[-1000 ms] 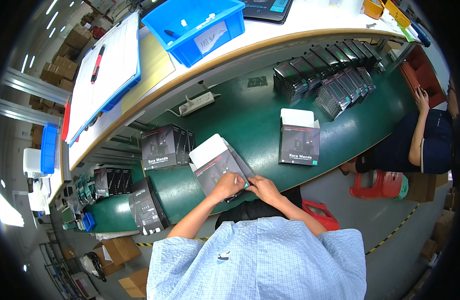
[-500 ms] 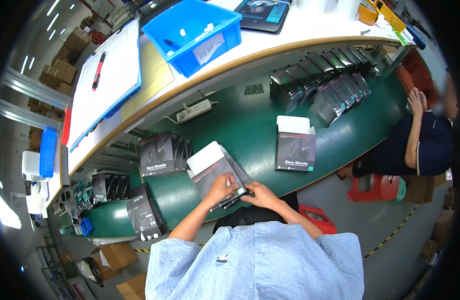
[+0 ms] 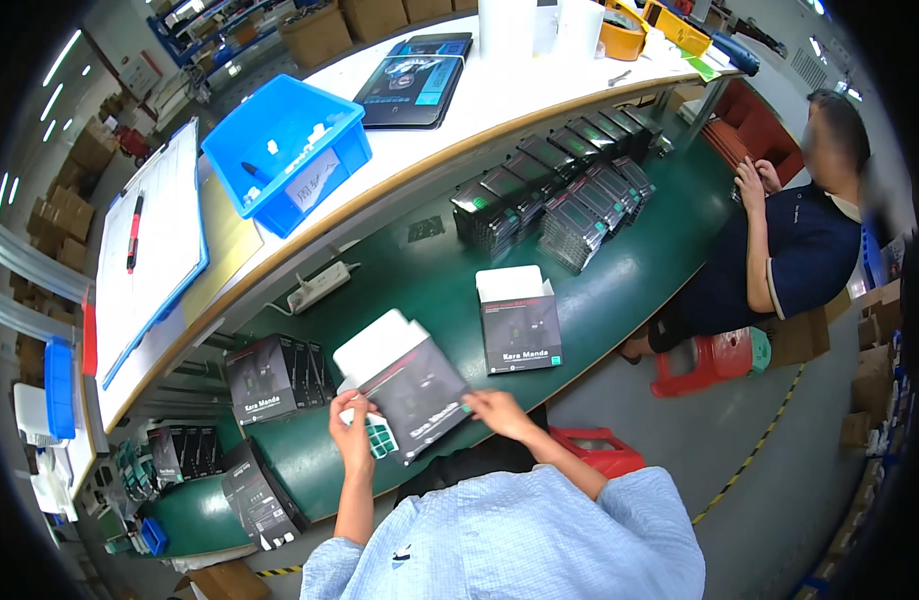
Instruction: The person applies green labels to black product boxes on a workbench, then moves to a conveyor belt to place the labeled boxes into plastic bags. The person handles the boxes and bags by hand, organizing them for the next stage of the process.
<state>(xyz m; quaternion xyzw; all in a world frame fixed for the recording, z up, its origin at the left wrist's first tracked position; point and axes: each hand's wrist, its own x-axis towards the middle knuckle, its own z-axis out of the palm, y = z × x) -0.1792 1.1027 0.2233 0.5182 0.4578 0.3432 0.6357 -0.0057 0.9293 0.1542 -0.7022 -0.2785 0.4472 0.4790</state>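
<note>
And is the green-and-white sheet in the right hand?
No, the left hand is holding the green-and-white sheet.

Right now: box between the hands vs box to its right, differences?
The box between the hands sits skewed in view; the box to its right sits nearly straight. The right hand touches the skewed box; no hand touches the straighter one. Both are dark, white flap open.

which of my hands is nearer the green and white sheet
Left. Your left hand holds the green and white sheet at its upper end; your right hand is off to the sheet's right, at the right edge of the box between your hands.
</note>
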